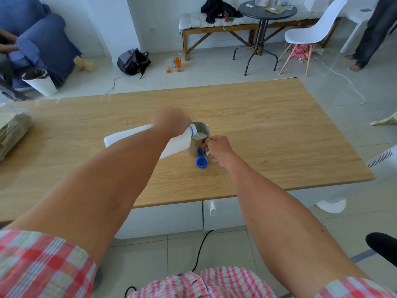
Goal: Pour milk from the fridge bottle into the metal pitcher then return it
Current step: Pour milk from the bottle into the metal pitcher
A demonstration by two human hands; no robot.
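milk going into the pitcher

my left hand (170, 122) is wrapped round the bottle (137, 139), tipped nearly flat, neck over the pitcher (198, 139) rim at 9 o'clock. milk shows inside. my right hand (218, 150) pinches the pitcher handle at 4 o'clock. the blue cap (202, 162) lies on the table (279, 130) at 6 o'clock, just beside the pitcher.

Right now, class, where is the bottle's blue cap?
In the head view, the blue cap lies on the wooden table, just in front of the metal pitcher, beside the right hand.
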